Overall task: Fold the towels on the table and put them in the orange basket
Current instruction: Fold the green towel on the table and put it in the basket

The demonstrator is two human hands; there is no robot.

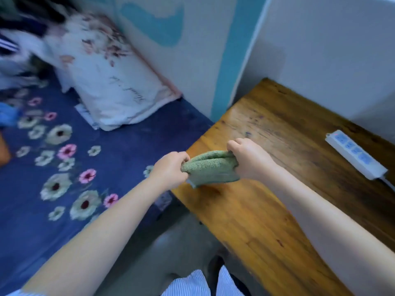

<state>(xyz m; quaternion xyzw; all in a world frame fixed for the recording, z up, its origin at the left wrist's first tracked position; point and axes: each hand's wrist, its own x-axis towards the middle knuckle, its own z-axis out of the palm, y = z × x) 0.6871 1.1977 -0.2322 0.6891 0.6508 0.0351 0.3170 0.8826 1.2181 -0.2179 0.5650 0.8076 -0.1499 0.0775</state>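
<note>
Head view. One green towel [210, 167], bunched and folded, held over left edge of wooden table [267, 157]. Two hands: left hand [170, 173] clenched on towel's left end, right hand [248, 160] clenched on right end, knuckles up, both forearms stretched forward. One white power strip [355, 153] lies on table, right of towel, well apart. Left of table: bed with blue floral sheet [64, 167], one white pillow [111, 88] against wall. Picture blurred at far left.

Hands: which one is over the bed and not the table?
The left hand. It grips the green towel past the wooden table edge; the right hand is over the wood.
</note>
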